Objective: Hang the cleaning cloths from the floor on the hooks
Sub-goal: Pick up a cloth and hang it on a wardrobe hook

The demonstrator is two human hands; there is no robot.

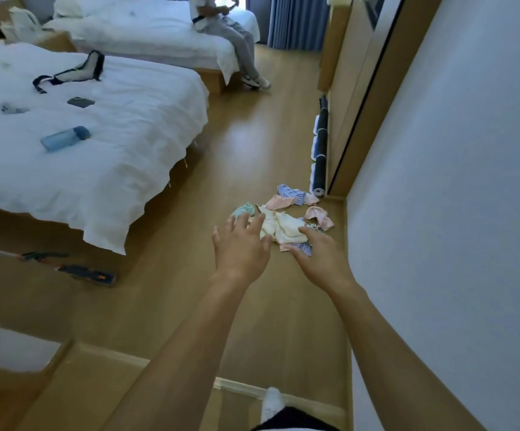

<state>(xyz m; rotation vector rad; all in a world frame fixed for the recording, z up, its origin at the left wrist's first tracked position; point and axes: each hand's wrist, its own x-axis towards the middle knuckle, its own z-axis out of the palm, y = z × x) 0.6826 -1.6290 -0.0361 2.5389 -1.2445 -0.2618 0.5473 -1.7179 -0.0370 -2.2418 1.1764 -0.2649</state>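
Wood floor (252, 144) btwn bed (97, 150) and wall (454, 181): cloths (283, 227) piled by the wall. Left hand (241, 248) + right hand (321, 256) spread wide, empty, partly covering the pile. Mop (84, 272) lies under the bed edge.

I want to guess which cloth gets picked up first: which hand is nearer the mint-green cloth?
Left. The left hand has its fingertips right beside the mint-green cloth; the right hand is further right, over the white cloths.

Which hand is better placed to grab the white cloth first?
Right, marginally. The right hand has fingertips already over the white cloth in the pile; the left hand hovers open at the pile's left edge, nearer the green cloth.
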